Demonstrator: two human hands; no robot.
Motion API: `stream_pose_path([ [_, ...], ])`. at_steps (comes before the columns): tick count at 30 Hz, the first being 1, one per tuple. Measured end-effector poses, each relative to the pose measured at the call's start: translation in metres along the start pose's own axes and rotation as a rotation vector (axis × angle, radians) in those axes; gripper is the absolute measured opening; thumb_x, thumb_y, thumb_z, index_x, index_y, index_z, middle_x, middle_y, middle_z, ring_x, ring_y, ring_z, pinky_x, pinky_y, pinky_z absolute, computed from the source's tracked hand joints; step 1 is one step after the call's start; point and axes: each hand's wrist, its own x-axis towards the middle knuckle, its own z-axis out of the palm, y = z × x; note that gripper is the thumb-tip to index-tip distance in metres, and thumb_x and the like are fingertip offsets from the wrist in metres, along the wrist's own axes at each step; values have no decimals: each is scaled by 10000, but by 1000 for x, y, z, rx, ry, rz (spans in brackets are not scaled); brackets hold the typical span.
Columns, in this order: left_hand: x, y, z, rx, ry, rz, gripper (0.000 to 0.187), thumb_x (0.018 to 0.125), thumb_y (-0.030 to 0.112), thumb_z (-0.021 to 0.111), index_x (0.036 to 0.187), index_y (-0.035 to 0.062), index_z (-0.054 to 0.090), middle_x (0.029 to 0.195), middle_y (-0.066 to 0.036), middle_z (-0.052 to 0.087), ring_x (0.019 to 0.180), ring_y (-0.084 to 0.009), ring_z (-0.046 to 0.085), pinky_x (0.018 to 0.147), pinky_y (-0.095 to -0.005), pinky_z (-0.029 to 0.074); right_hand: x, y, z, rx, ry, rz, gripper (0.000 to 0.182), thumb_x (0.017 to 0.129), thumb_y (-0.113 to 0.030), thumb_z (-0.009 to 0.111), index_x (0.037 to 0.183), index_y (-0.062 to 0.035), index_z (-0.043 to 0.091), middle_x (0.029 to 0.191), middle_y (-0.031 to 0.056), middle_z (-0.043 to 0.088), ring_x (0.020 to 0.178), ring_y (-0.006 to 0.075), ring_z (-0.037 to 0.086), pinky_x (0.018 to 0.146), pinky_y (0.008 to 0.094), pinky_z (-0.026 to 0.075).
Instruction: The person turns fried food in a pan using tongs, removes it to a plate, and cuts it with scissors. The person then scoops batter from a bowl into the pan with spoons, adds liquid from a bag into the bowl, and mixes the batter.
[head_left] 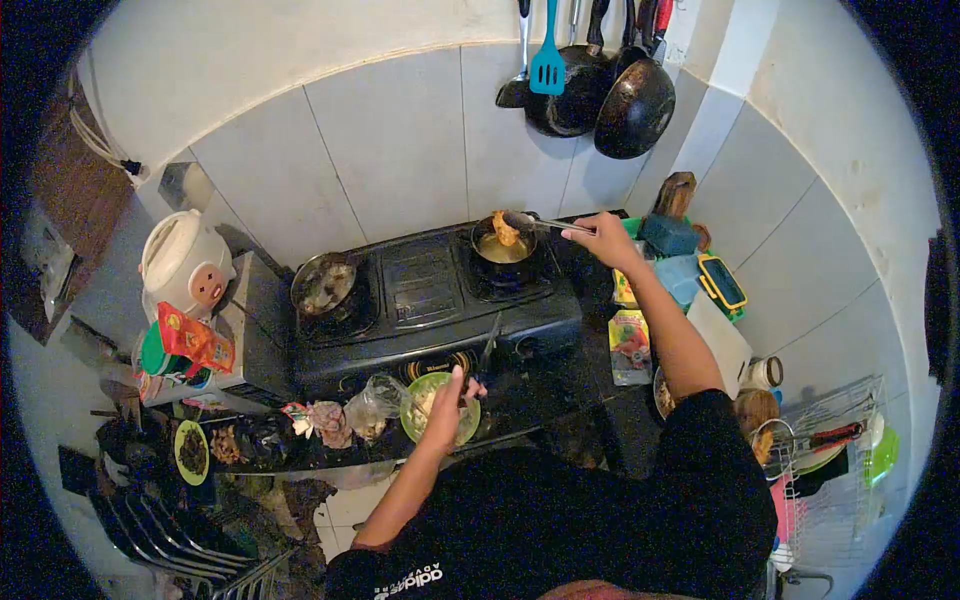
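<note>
My right hand is closed around the handle of a long metal cooking utensil, reaching over the right burner. At the utensil's dark head, a golden-brown fried piece sits above a small black pot of yellowish oil. My left hand is held over a green bowl at the stove's front edge, fingers apart and nothing in them. Pale food or batter shows inside the bowl, partly covered by the hand.
A pan stands on the left burner of the black stove. Plastic bags and a green plate line the front ledge. A rice cooker is at left, a dish rack at right. Pans hang above.
</note>
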Motion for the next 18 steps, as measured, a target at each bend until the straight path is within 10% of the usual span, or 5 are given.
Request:
stream_pose_path([
  [1, 1, -1, -4, 0, -6, -2, 492, 982, 488, 429, 704, 85, 473, 775, -40, 552, 832, -177, 522, 812, -301, 374, -7, -5, 1, 5, 120, -88, 454, 814, -386, 699, 828, 66, 676, 590, 170, 597, 532, 143, 542, 533, 338, 424],
  [5, 3, -7, -19, -21, -87, 39, 457, 985, 452, 442, 693, 100, 453, 804, -43, 547, 869, -177, 505, 837, -292, 355, -24, 7, 11, -116, 169, -82, 518, 802, -460, 694, 1010, 14, 689, 932, 208, 679, 860, 355, 657, 766, 416, 506],
  [18, -12, 19, -31, -381, -90, 108, 392, 1003, 343, 378, 735, 75, 478, 794, -72, 517, 790, -186, 550, 940, -545, 466, -48, -9, 23, -126, 215, -142, 385, 839, -367, 681, 1022, -28, 663, 914, 199, 665, 821, 388, 642, 713, 421, 510],
])
